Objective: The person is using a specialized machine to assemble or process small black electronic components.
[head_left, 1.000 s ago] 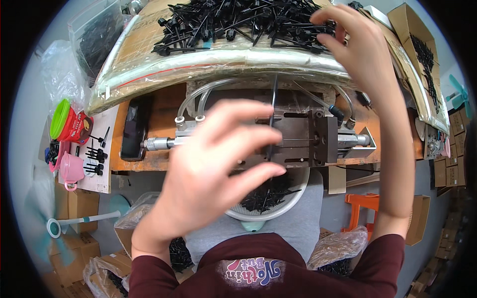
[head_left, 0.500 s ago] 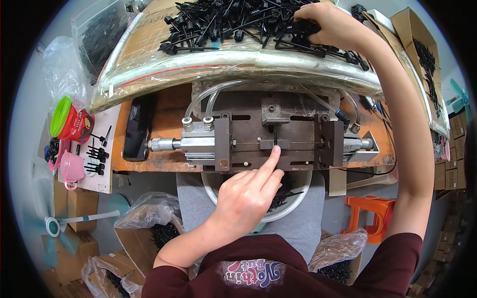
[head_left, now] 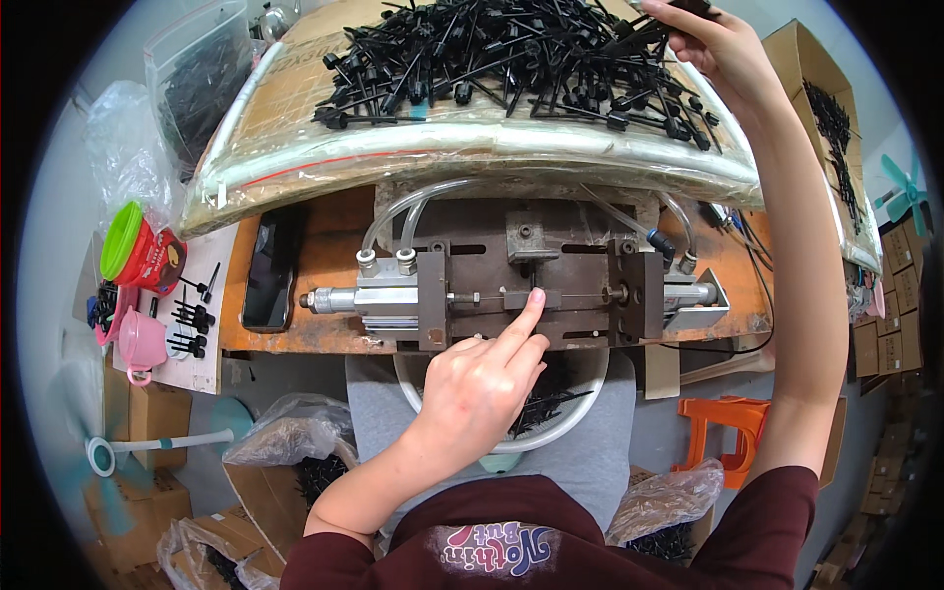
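Note:
My left hand (head_left: 482,388) reaches over the metal clamping fixture (head_left: 482,226), index finger stretched out and the other fingers curled. Its fingertip rests on a small dark block (head_left: 553,298) in the middle, where a thin black part sits, mostly hidden by the finger. On either side, an air cylinder (head_left: 388,300) and its opposite (head_left: 688,293) point thin rods at the block. My right hand (head_left: 723,49) is raised at the far right edge of a pile of black plastic parts (head_left: 492,64) with thin stems and knobbed heads. Its thumb and fingers pinch a dark part, partly cut off by the picture's edge.
A plastic-wrapped cardboard tray (head_left: 324,157) bears the pile. Beneath the fixture, a white bucket (head_left: 580,413) holds black parts. A phone (head_left: 272,265) lies left on the wooden bench; a pink cup (head_left: 143,344) stands beyond. An orange stool (head_left: 723,433) and open cartons surround me.
My right hand has lifted out of the pile and moved right and away, with a dark part in its fingers. Both cylinder rods now stick out further. My left fingertip stays at the block.

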A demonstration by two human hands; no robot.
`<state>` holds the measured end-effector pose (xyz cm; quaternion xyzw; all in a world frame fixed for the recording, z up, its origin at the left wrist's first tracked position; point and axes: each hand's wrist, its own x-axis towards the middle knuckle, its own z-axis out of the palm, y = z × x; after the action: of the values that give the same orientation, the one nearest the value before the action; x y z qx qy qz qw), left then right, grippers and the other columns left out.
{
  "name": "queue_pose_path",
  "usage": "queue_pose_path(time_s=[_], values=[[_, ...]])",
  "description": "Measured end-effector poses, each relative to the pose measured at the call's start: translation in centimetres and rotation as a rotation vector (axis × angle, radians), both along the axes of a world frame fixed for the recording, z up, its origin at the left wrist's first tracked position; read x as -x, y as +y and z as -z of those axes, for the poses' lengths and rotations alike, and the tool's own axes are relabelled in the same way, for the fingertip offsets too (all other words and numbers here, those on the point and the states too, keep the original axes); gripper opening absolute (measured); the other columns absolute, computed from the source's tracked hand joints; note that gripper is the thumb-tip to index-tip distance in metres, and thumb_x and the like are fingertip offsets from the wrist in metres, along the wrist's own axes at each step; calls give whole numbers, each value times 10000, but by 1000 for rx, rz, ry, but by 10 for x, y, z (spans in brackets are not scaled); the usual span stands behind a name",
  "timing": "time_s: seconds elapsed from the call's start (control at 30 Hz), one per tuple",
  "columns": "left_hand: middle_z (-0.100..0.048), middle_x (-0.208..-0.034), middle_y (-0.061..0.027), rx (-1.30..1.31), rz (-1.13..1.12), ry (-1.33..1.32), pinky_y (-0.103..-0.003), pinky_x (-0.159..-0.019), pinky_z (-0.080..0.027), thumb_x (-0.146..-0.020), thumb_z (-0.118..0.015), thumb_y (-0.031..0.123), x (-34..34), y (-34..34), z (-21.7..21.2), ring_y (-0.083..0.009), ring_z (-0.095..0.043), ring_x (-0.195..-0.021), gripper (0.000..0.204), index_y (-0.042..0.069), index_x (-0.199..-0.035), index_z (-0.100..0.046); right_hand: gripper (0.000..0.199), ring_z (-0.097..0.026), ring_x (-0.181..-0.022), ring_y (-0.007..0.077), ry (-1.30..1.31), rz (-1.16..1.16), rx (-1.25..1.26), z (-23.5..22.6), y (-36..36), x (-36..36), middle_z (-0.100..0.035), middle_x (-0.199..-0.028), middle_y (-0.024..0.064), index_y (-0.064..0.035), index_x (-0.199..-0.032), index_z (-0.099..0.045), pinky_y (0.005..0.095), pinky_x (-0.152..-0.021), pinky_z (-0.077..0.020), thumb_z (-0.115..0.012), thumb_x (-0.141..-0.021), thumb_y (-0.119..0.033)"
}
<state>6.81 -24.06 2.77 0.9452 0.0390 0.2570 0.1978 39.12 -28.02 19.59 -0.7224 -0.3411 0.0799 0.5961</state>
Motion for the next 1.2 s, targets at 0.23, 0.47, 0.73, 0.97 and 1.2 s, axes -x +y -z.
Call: queue_pose_path(time_s=[0.23, 0.47, 0.73, 0.97, 1.2], values=[[-665, -1239, -150, 149, 124, -13, -261, -591, -532, -729, -808, 111, 12, 3, -12, -177, -662, -625, 234, 44, -924, -698, 233, -544, -570, 31, 167, -238, -127, 27, -40, 47, -623, -735, -16, 16, -1005, -688, 168, -487, -400, -743, -867, -164], [-693, -1164, -169, 249, -23, -315, -303, -784, -566, -783, -699, -88, 17, 22, -43, -229, -697, -970, 365, 8, -1135, -706, 164, -555, -479, 46, 641, -444, -46, 79, -72, 144, -636, -703, 14, -5, -939, -671, 180, -410, -427, -751, -854, -120], [-722, -958, -127, 573, 284, -182, -307, -732, -569, -685, -802, -25, 19, 19, -41, -229, -704, -870, 351, 10, -1031, -751, 165, -539, -441, 83, 872, -475, 15, 107, -90, 178, -639, -681, 58, 37, -907, -663, 207, -391, -410, -746, -846, -92], [-680, -999, -122, 397, 87, -128, -343, -735, -573, -686, -801, -20, 29, 5, -26, -245, -678, -906, 381, 11, -1059, -730, 145, -549, -429, 95, 739, -238, -94, 107, -111, 181, -634, -733, 75, 46, -898, -635, 212, -347, -406, -730, -836, -44], [-620, -1296, -179, 19, 49, -47, -322, -726, -570, -769, -751, 68, 11, -4, 6, -241, -698, -832, 243, -8, -988, -680, 136, -540, -421, 99, 744, -189, -122, 113, -119, 183, -639, -788, 100, 60, -913, -624, 208, -353, -410, -716, -832, 2]])
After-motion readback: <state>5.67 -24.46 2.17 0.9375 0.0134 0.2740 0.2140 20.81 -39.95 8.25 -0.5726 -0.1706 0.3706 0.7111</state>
